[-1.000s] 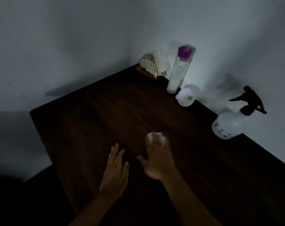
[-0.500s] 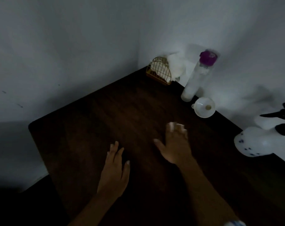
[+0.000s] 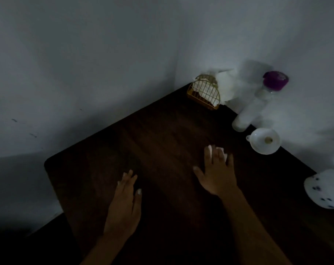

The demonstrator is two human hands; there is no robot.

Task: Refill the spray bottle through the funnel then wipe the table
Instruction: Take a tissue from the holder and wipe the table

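The scene is dim. A white spray bottle [image 3: 327, 191] with dark dots lies at the right edge of the dark wooden table [image 3: 162, 142], its trigger head cut off by the frame. A small white funnel [image 3: 263, 140] sits near the wall. Behind it stands a tall clear bottle with a purple cap [image 3: 258, 104]. My right hand [image 3: 217, 173] hovers open, fingers spread, a little left of and below the funnel, holding nothing. My left hand [image 3: 126, 203] rests flat and open near the table's middle.
A gold wire holder with white napkins [image 3: 206, 92] stands in the far corner where two pale walls meet. The table's left edge [image 3: 47, 169] drops to a dark floor.
The view has swung left, so the spray bottle slid to the right edge. My right hand reached farther forward toward the funnel. My left hand stayed flat on the table.
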